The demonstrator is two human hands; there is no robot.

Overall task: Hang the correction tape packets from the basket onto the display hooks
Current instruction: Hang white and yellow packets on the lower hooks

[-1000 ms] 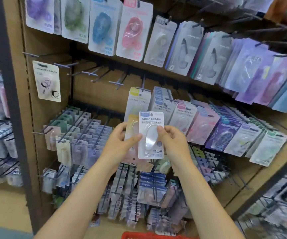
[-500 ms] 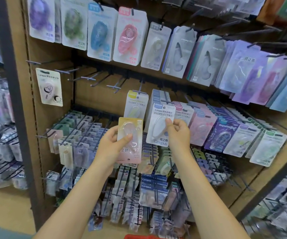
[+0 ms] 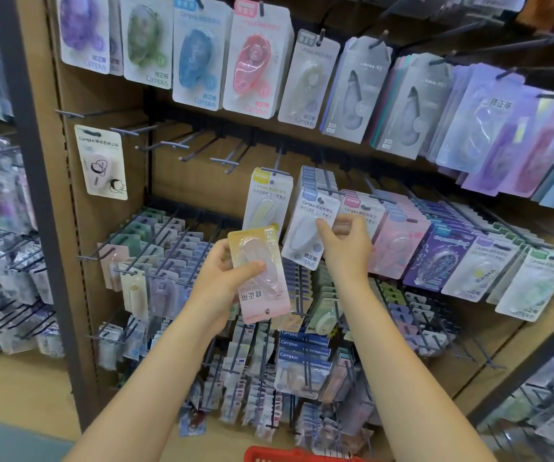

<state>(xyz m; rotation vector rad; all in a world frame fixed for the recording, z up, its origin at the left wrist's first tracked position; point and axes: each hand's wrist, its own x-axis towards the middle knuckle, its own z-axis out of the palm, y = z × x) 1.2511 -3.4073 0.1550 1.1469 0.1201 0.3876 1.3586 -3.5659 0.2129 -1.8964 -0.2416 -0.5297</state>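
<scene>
My left hand (image 3: 225, 278) grips a yellow-and-pink correction tape packet (image 3: 260, 275), upright in front of the display, thumb across its clear blister. My right hand (image 3: 345, 243) pinches the right edge of a white, blue-topped packet (image 3: 307, 228) whose hang hole sits at a display hook (image 3: 327, 190) in the middle row. The red basket (image 3: 282, 454) shows only as a rim at the bottom edge; its contents are hidden.
A yellow-topped packet (image 3: 269, 198) hangs left of the white one, a pink-topped packet (image 3: 362, 208) to its right. Several bare hooks (image 3: 202, 151) jut out at the upper left. Small refill packs (image 3: 155, 258) crowd the lower hooks. A dark upright post (image 3: 39, 195) frames the left side.
My right hand lifted the white packet away from the left hand, up and right onto the middle-row hook. My left hand keeps the yellow-pink packet, now fully uncovered.
</scene>
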